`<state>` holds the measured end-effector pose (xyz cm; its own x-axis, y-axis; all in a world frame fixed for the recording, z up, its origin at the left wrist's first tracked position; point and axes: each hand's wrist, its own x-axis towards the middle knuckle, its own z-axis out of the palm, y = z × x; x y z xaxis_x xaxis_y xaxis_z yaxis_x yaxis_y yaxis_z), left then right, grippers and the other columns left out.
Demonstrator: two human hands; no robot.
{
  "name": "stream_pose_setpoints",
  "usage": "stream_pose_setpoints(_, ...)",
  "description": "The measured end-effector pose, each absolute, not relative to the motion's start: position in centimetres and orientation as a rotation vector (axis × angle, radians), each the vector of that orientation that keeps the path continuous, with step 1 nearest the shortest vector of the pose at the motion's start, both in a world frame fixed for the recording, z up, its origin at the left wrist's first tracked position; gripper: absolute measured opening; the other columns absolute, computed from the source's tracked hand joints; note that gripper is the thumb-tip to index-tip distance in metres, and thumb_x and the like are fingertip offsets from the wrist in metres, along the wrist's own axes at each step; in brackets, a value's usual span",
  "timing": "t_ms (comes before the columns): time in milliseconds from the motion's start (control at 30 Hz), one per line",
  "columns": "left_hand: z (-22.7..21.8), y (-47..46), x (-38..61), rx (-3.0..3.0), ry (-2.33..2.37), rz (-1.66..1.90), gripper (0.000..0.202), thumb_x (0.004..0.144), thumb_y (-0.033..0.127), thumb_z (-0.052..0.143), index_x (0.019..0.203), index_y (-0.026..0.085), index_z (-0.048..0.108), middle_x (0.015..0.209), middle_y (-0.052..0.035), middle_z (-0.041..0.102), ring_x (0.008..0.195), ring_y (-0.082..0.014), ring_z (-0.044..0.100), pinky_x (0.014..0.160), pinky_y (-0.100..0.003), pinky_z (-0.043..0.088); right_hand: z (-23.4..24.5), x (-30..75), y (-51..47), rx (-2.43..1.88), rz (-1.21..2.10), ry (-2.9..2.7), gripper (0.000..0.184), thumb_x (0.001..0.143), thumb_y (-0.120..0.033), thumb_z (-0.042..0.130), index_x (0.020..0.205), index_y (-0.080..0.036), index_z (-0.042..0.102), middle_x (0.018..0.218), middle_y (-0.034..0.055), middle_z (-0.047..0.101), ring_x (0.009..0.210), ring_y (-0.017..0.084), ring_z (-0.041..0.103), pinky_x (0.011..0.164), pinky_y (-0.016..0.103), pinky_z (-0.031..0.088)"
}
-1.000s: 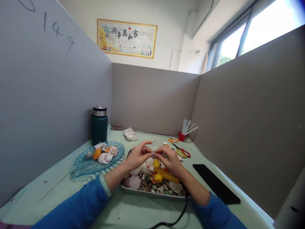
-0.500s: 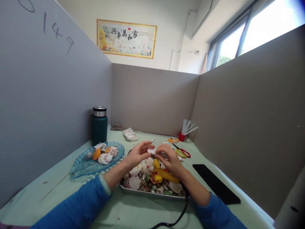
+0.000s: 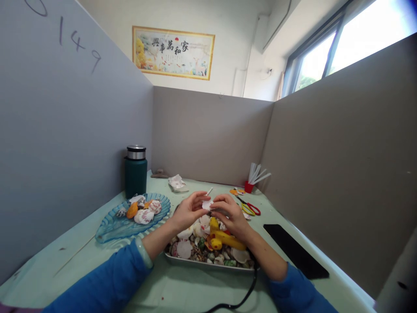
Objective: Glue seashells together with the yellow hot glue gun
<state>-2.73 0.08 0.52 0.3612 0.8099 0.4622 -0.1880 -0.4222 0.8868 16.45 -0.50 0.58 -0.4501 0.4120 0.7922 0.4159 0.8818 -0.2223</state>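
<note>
Over the shallow silver-rimmed tray (image 3: 208, 264), two hands and one white piece

Left of the tray lies a translucent blue scalloped plate (image 3: 110, 232) bearing white and orange shells (image 3: 143, 216); right of it, a flat black rectangular pad (image 3: 296, 251). Behind the tray's left side stands a dark-green bottle with a silver-and-black top (image 3: 136, 176). Above the tray, the right hand (image 3: 232, 215) pinches a thin white shell-like piece (image 3: 207, 204) between thumb and fingers; the left hand (image 3: 190, 211) curves round its left side, its grip impossible to tell. Inside the tray, a yellow glue gun (image 3: 228, 240) rests on mixed shells (image 3: 184, 250)
</note>
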Motion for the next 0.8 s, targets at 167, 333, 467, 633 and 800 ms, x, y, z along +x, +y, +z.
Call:
stream_pose_setpoints(167, 0.24, 0.33, -2.70, 1.587, 0.582, 1.237, 0.057, 0.064, 0.025, 0.073, 0.112, 0.015, 0.046, 0.116, -0.0167, 0.058, 0.108, -0.0239, 0.056, 0.091, -0.040, 0.044, 0.33, 16.55, -0.16, -0.584, -0.026, -2.107, 0.016, 0.083, -0.020, 0.056, 0.098, -0.024, 0.063, 0.098, 0.0061, 0.054, 0.093, 0.018, 0.052, 0.082, 0.035, 0.044)
stream_pose_setpoints(333, 0.07, 0.49, -2.82, 1.567, 0.590, 1.214, 0.057, 0.065, 0.026, 0.073, 0.113, 0.015, 0.046, 0.116, -0.0169, 0.059, 0.105, -0.0235, 0.058, 0.090, -0.039, 0.045, 0.35, 16.53, -0.16, -0.589, 0.002, -2.106, 0.015, 0.084, -0.021, 0.055, 0.096, -0.024, 0.063, 0.099, 0.0058, 0.054, 0.095, 0.018, 0.051, 0.084, 0.035, 0.044)
stream_pose_setpoints(467, 0.06, 0.51, -2.81, 1.559, 0.592, 1.210, 0.058, 0.065, 0.026, 0.073, 0.114, 0.014, 0.045, 0.116, -0.0176, 0.059, 0.104, -0.0236, 0.059, 0.090, -0.039, 0.046, 0.42, 16.54, -0.36, -0.595, 0.025, -2.107, 0.014, 0.084, -0.021, 0.055, 0.095, -0.025, 0.064, 0.100, 0.0058, 0.053, 0.096, 0.018, 0.051, 0.084, 0.035, 0.044)
stream_pose_setpoints(633, 0.14, 0.52, -2.77, 1.558, 0.583, 1.215, 0.057, 0.065, 0.024, 0.073, 0.113, 0.013, 0.046, 0.115, -0.0177, 0.060, 0.105, -0.0241, 0.058, 0.090, -0.039, 0.046, 0.46, 16.54, -0.46, -0.596, 0.038, -2.111, 0.014, 0.084, -0.021, 0.055, 0.095, -0.025, 0.064, 0.101, 0.0056, 0.052, 0.097, 0.018, 0.051, 0.084, 0.034, 0.043)
stream_pose_setpoints(800, 0.35, 0.24, -2.95, 1.520, 0.540, 1.231, 0.052, 0.069, 0.025, 0.071, 0.113, 0.013, 0.046, 0.113, -0.0168, 0.061, 0.103, -0.0232, 0.060, 0.089, -0.038, 0.046, 0.58, 16.48, -0.46, -0.657, 0.062, -2.090, 0.030, 0.079, -0.025, 0.063, 0.108, -0.023, 0.057, 0.108, 0.0076, 0.053, 0.103, 0.020, 0.050, 0.090, 0.036, 0.041)
